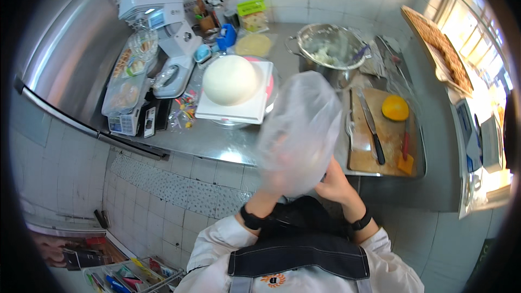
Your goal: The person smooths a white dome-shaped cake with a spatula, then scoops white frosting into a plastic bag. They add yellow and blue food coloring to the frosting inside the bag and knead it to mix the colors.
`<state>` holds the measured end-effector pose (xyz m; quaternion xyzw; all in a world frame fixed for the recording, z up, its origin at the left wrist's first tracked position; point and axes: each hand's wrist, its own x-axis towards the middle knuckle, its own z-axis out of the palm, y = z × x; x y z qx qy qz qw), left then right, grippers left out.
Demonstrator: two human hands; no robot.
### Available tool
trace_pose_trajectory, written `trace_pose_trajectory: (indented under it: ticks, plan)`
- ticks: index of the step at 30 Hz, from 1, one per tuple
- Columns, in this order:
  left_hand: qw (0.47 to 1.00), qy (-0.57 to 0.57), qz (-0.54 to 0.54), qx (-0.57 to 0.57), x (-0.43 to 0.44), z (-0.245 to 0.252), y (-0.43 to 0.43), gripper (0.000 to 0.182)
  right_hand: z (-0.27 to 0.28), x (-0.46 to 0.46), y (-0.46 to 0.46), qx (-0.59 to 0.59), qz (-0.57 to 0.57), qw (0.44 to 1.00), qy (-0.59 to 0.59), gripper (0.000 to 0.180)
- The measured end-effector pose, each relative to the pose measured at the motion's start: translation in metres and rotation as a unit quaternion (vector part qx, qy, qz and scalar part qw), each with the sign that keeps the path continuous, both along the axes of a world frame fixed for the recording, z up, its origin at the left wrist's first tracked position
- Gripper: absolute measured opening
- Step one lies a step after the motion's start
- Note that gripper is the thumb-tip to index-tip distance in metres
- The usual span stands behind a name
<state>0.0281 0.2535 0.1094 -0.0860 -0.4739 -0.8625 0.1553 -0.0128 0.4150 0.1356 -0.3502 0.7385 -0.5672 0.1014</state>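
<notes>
A translucent plastic bag [303, 126] is raised in front of me at the counter's edge. My left hand [279, 181] is behind or inside its lower left part, seen only dimly through the plastic. At the bag's lower right side is my right hand [336, 181], its fingers partly hidden by the bag and apparently holding its edge. Beyond the bag to the left, a smooth cream-white dome [230, 80] rests on a square white board [248, 112]. A metal pot [301, 36] with pale whipped contents and a purple-handled tool stands at the back.
On the right, a wooden cutting board [360, 160] bears a long-bladed spatula [371, 124], half a mango-like yellow fruit [395, 108] and a red-handled scraper [406, 146]. A white stand mixer [171, 28], plastic containers [122, 93] and a kitchen scale [124, 124] stand left.
</notes>
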Motion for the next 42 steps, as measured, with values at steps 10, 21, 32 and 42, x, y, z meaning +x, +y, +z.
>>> trace_pose_trajectory:
  ticks: [10,21,32,42]
  plan:
    - [0.924,0.066,0.194,0.324,0.037,0.085,-0.033,0.041,-0.013,0.021,0.016,-0.181,0.096,0.942,-0.266,0.021]
    - [0.883,-0.047,0.232,0.405,0.055,0.024,-0.039,0.011,-0.004,0.030,-0.033,-0.224,0.029,0.969,0.104,0.014]
    - [0.918,-0.058,0.326,0.216,0.035,0.041,0.002,0.026,0.016,0.026,-0.050,-0.153,0.141,0.974,0.085,0.041]
    - [0.971,-0.122,0.203,-0.028,0.030,0.033,0.020,0.039,-0.027,0.004,-0.044,-0.230,0.132,0.923,-0.280,0.017]
